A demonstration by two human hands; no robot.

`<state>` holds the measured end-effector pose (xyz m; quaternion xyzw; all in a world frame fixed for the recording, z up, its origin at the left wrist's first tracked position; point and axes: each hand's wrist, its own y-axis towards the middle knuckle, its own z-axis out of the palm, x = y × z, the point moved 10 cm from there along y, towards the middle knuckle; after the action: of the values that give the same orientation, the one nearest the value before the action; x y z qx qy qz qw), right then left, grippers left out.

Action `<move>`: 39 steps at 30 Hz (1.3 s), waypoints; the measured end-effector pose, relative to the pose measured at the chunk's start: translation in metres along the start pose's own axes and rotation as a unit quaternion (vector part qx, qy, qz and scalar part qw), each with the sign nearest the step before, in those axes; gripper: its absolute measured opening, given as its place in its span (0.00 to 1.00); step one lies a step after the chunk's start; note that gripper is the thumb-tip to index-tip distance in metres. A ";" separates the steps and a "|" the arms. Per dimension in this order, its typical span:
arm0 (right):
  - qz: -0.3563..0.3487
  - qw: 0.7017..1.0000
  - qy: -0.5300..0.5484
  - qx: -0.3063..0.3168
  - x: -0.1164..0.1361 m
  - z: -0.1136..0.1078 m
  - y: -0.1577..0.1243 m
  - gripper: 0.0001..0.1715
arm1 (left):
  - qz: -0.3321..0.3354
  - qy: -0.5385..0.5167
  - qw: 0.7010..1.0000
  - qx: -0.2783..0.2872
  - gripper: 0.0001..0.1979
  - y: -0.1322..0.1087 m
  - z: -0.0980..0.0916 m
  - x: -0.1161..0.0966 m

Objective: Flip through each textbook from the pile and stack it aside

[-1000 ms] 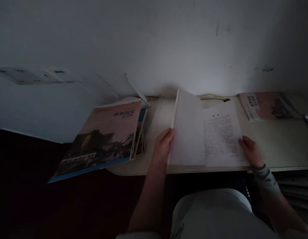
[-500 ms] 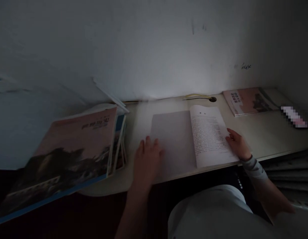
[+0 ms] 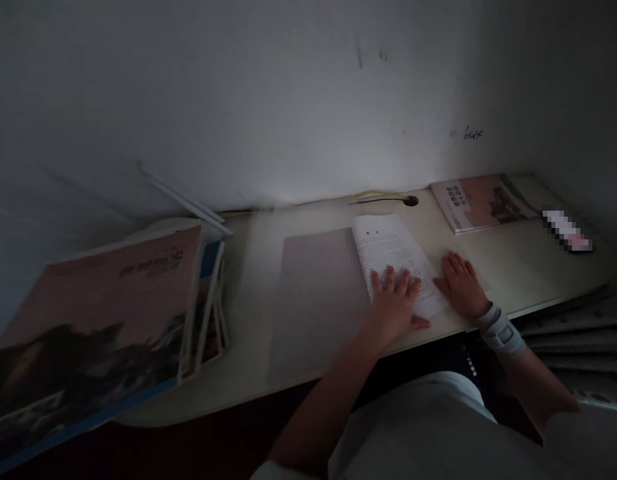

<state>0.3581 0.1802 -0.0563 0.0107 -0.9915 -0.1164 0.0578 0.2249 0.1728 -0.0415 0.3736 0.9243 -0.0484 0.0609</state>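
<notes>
An open book (image 3: 383, 243) lies on the white desk (image 3: 248, 333), its right page covered in print and its left side (image 3: 316, 293) plain grey. My left hand (image 3: 396, 303) rests on the lower part of the printed page, fingers spread. Just right of that page, my right hand (image 3: 461, 283) is flat on the desktop with its fingers stretched out. It holds nothing, and a grey band circles its wrist.
Several stacked books (image 3: 113, 320) with a pink top cover stand at the left. Another pink book (image 3: 483, 203) and a phone (image 3: 568, 230) lie at the right. A yellow cable (image 3: 373, 195) runs along the wall into a desk hole (image 3: 411, 200).
My left hand has moved right, from the grey left side onto the printed page. My right hand has shifted from the page's edge to lie flat beside it. The view has turned slightly.
</notes>
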 end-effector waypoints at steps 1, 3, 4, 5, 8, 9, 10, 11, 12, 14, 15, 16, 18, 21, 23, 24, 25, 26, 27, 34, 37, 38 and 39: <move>-0.001 1.000 0.002 0.006 -0.004 0.003 -0.002 0.33 | 0.009 0.003 1.000 -0.001 0.45 -0.002 0.003 0.001; -0.007 1.000 0.007 0.016 -0.008 0.006 -0.005 0.35 | 0.025 0.005 1.000 -0.004 0.44 -0.008 0.006 0.004; -0.013 1.000 0.010 0.021 -0.008 0.006 -0.006 0.35 | 0.030 0.006 1.000 -0.004 0.43 -0.010 0.006 0.005; -0.019 0.999 0.012 0.026 -0.008 0.006 -0.006 0.34 | 0.033 0.006 0.999 -0.003 0.43 -0.013 0.007 0.007; -0.027 0.999 0.016 0.037 -0.008 0.005 -0.005 0.33 | 0.032 0.010 0.999 -0.001 0.43 -0.016 0.007 0.012; -0.026 0.999 0.018 0.037 -0.008 0.005 -0.005 0.33 | 0.032 0.012 0.999 0.000 0.43 -0.016 0.007 0.012; -0.024 0.999 0.021 0.036 -0.008 0.005 -0.005 0.32 | 0.032 0.014 0.999 0.001 0.43 -0.016 0.007 0.012; -0.021 0.999 0.024 0.033 -0.008 0.005 -0.006 0.31 | 0.032 0.015 0.999 0.002 0.43 -0.015 0.008 0.012; -0.020 0.999 0.027 0.029 -0.008 0.005 -0.006 0.30 | 0.033 0.016 0.999 0.002 0.43 -0.014 0.008 0.011; -0.018 0.999 0.031 0.016 -0.007 0.003 -0.006 0.28 | 0.034 0.016 0.999 0.000 0.43 -0.013 0.008 0.009; -0.017 0.999 0.031 0.009 -0.007 0.002 -0.006 0.27 | 0.033 0.014 0.999 0.000 0.43 -0.012 0.008 0.009; -0.016 0.999 0.030 0.004 -0.007 0.001 -0.006 0.26 | 0.032 0.013 0.999 -0.001 0.43 -0.012 0.008 0.009; -0.014 0.999 0.031 0.000 -0.007 0.000 -0.006 0.25 | 0.030 0.009 1.000 0.000 0.43 -0.012 0.009 0.009; -0.010 0.999 0.043 -0.004 -0.008 -0.002 -0.005 0.24 | 0.027 0.008 1.000 0.000 0.43 -0.012 0.010 0.010; -0.008 0.998 0.062 -0.012 -0.011 -0.002 -0.004 0.24 | 0.027 0.009 1.000 -0.001 0.43 -0.012 0.010 0.010; -0.005 0.997 0.075 -0.017 -0.013 -0.003 -0.004 0.23 | 0.027 0.010 1.000 -0.002 0.43 -0.012 0.010 0.010; -0.003 0.996 0.090 -0.021 -0.015 -0.003 -0.004 0.23 | 0.026 0.011 1.000 -0.003 0.43 -0.013 0.011 0.010; 0.000 0.994 0.106 -0.023 -0.018 -0.003 -0.004 0.23 | 0.023 0.012 1.000 -0.005 0.43 -0.013 0.011 0.009; 0.002 0.992 0.124 -0.025 -0.020 -0.003 -0.004 0.23 | 0.018 0.013 1.000 -0.008 0.42 -0.013 0.012 0.009; 0.000 0.975 0.222 -0.017 -0.031 -0.007 -0.005 0.25 | -0.070 0.031 0.996 -0.035 0.35 -0.002 0.015 0.010; -0.002 0.970 0.242 -0.015 -0.032 -0.008 -0.006 0.25 | -0.084 0.035 0.995 -0.032 0.36 0.003 0.016 0.009; -0.003 0.969 0.245 -0.016 -0.032 -0.007 -0.007 0.24 | -0.085 0.037 0.995 -0.031 0.36 0.004 0.015 0.008; -0.004 0.969 0.246 -0.019 -0.032 -0.007 -0.007 0.24 | -0.082 0.038 0.995 -0.030 0.36 0.004 0.015 0.007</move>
<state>0.3903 0.1729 -0.0549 0.0422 -0.9443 -0.1289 0.2997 0.2241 0.1786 -0.0572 0.2962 0.9545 -0.0112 0.0323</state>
